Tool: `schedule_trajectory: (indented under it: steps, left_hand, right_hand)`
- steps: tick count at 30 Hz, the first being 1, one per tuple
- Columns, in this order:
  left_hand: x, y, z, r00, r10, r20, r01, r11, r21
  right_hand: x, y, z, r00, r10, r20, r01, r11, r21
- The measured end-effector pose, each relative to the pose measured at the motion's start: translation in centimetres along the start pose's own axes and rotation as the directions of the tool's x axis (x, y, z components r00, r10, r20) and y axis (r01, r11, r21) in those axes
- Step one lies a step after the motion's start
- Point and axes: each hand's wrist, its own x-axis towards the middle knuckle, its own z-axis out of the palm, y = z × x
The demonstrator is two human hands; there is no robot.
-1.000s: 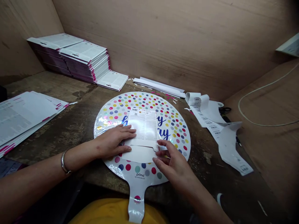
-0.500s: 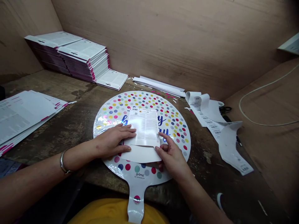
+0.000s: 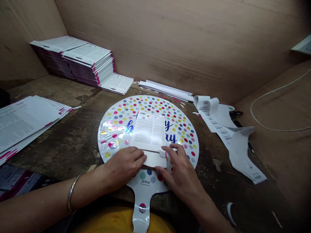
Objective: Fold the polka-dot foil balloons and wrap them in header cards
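Note:
A white printed cardboard envelope lies on a round, flat foil balloon with coloured dots and blue lettering. Its flap is at the end nearest me. My left hand, wearing a metal bangle, has its fingers curled together on the left part of the flap; its thumb is hidden. My right hand holds the right side of the flap, index fingertip at the upper corner and thumb at the lower edge. The balloon's tail hangs toward my lap.
Stacked printed envelopes stand at the back left, and more flat ones lie at the left. White paper strips rest along the back wall. A curling strip of barcode labels lies right, with scissors behind it.
My left hand has slid toward me from the envelope's left edge to its flap, its fingers curling in. My right thumb has moved down to the flap's lower edge.

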Motion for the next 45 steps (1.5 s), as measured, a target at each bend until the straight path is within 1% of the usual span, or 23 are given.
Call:
schedule_trajectory:
  steps: [1,3,5,8,10,12,16,18,22,28,30,32,33,34,35,36,37,38,39,40,41,42,45]
  left_hand:
    - [0.0,-0.1,0.0,1.000,-0.002,0.005,0.002,1.000,0.006]
    - [-0.1,-0.2,-0.1,1.000,-0.007,0.021,0.007,1.000,0.006]
    - [-0.2,-0.3,-0.2,0.999,-0.025,0.043,0.026,0.999,-0.018]
    - [-0.1,-0.5,-0.3,0.996,-0.069,0.065,0.074,0.993,-0.088]
    - [0.1,-0.8,-0.5,0.989,-0.130,0.065,0.138,0.980,-0.143]
    - [0.5,-1.2,-0.8,0.966,-0.245,0.079,0.256,0.941,-0.220]
    - [1.3,-1.8,-1.3,0.851,-0.509,0.130,0.522,0.792,-0.318]
    - [1.3,-1.8,-1.1,0.822,-0.560,0.105,0.564,0.775,-0.284]
    - [1.1,-1.8,-0.6,0.814,-0.580,-0.001,0.573,0.803,-0.164]
    - [1.2,-2.4,-0.9,0.792,-0.606,0.071,0.609,0.777,-0.158]
    - [1.1,-2.4,-1.1,0.786,-0.616,0.052,0.614,0.768,-0.184]
    - [0.9,-2.1,-1.4,0.756,-0.653,-0.035,0.623,0.736,-0.265]
    - [0.8,-1.8,-1.6,0.715,-0.695,-0.074,0.634,0.690,-0.350]
    - [0.8,-1.4,-1.7,0.658,-0.749,-0.077,0.636,0.607,-0.476]
    - [0.8,-0.9,-1.8,0.599,-0.800,-0.023,0.612,0.476,-0.631]
    - [0.9,-0.3,-2.0,0.563,-0.822,0.085,0.551,0.297,-0.780]
    - [1.1,0.2,-2.1,0.565,-0.796,0.217,0.460,0.086,-0.884]
    - [1.3,0.7,-2.2,0.598,-0.729,0.332,0.363,-0.122,-0.924]
    - [1.4,1.2,-2.2,0.638,-0.653,0.407,0.283,-0.292,-0.914]
    - [1.6,1.6,-2.2,0.669,-0.595,0.445,0.228,-0.405,-0.885]
    - [1.7,1.8,-2.2,0.682,-0.569,0.459,0.192,-0.467,-0.863]
    - [1.7,2.0,-2.2,0.681,-0.567,0.464,0.171,-0.492,-0.853]
    - [1.9,2.4,-2.0,0.657,-0.613,0.438,0.149,-0.464,-0.873]
  right_hand:
    - [-0.3,-0.1,0.1,0.994,-0.106,0.003,0.106,0.990,-0.091]
    - [-0.7,-0.1,0.6,0.972,-0.232,0.044,0.236,0.959,-0.158]
    - [-0.6,0.1,1.4,0.960,-0.277,0.030,0.278,0.948,-0.153]
    - [-0.1,0.6,2.2,0.959,-0.273,-0.076,0.264,0.958,-0.116]
    - [0.3,0.7,2.2,0.967,-0.238,-0.092,0.231,0.970,-0.081]
    - [0.9,0.4,1.9,0.987,-0.151,-0.060,0.146,0.986,-0.074]
    - [2.2,-0.4,1.4,0.998,0.058,-0.008,-0.058,0.967,-0.246]
    - [2.8,-0.7,1.5,0.992,0.116,-0.051,-0.126,0.932,-0.339]
    - [3.2,-1.1,1.7,0.971,0.206,-0.125,-0.238,0.897,-0.373]
    - [3.6,-1.4,2.0,0.933,0.304,-0.193,-0.341,0.919,-0.200]
    - [3.6,-1.2,1.7,0.919,0.339,-0.203,-0.354,0.934,-0.042]
    - [3.4,-0.7,1.3,0.912,0.379,-0.158,-0.335,0.909,0.248]
    - [3.2,-0.5,1.0,0.909,0.400,-0.119,-0.319,0.850,0.420]
    - [2.9,-0.3,0.8,0.905,0.417,-0.079,-0.299,0.759,0.579]
    - [2.5,-0.1,0.5,0.902,0.429,-0.042,-0.277,0.653,0.705]
    - [2.2,0.0,0.3,0.901,0.433,-0.008,-0.259,0.554,0.791]
    - [1.8,0.1,0.1,0.904,0.426,0.020,-0.246,0.481,0.841]
    - [1.4,0.1,-0.2,0.911,0.411,0.043,-0.240,0.439,0.866]
    - [1.0,0.2,-0.4,0.918,0.392,0.066,-0.243,0.421,0.874]
    - [0.7,0.1,-0.6,0.921,0.381,0.083,-0.251,0.416,0.874]
    - [0.3,0.1,-0.7,0.920,0.381,0.089,-0.255,0.411,0.875]
    - [-0.1,0.0,-0.9,0.917,0.390,0.087,-0.252,0.395,0.884]
    - [-1.1,-0.8,-0.7,0.915,0.377,0.141,-0.243,0.239,0.940]
